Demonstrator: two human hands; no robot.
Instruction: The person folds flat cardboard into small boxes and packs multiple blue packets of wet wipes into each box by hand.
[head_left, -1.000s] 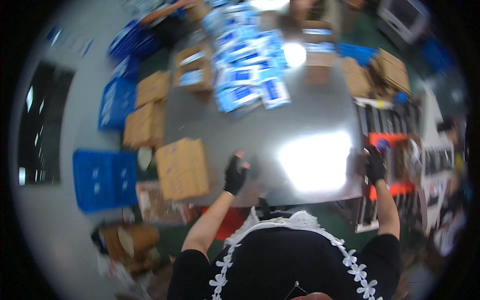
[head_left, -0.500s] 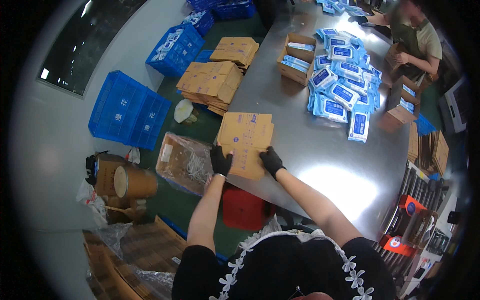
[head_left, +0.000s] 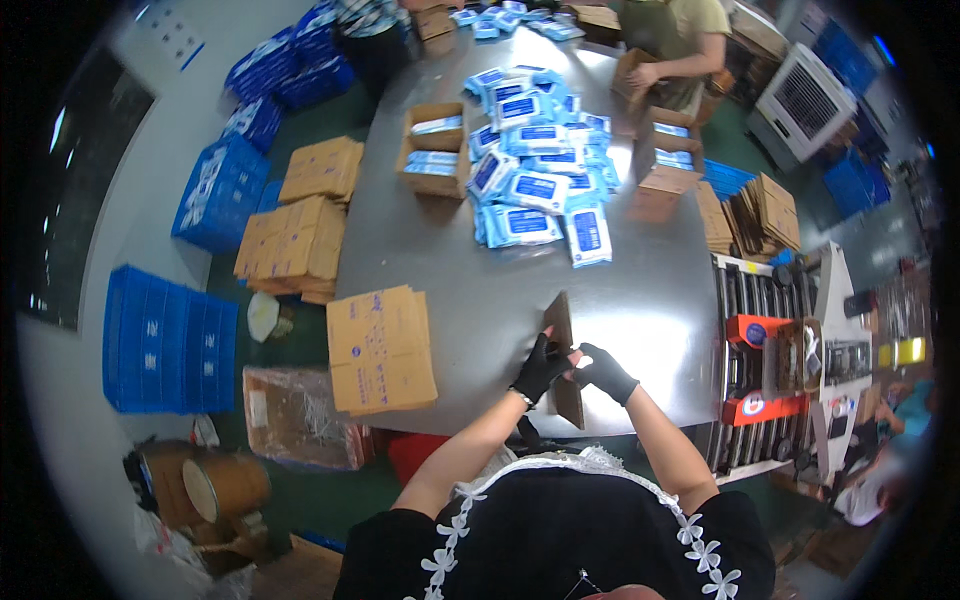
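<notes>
A folded-flat brown cardboard box [head_left: 563, 315] stands on edge over the steel table [head_left: 480, 345], seen nearly edge-on in front of me. My left hand [head_left: 541, 370], in a black fingerless glove, is closed on its left side. Gloved likewise, my right hand [head_left: 605, 374] grips it from the right, with fingertips at the board's middle. To the left, a stack of flat cardboard boxes [head_left: 380, 350] lies on the table's near left corner. Beyond my hands is a heap of blue-and-white wipes packs [head_left: 540, 190].
Open cartons with wipes packs stand left [head_left: 433, 183] and right [head_left: 672, 182] of the heap. A person [head_left: 690, 40] works at the far right side, holding a carton. A roller conveyor [head_left: 740, 380] runs along the right; blue crates [head_left: 170, 340] and more flat boxes [head_left: 295, 240] are left.
My hands have moved right from the flat-box stack and now hold one folded box upright over the table. The view has swung to the right.
</notes>
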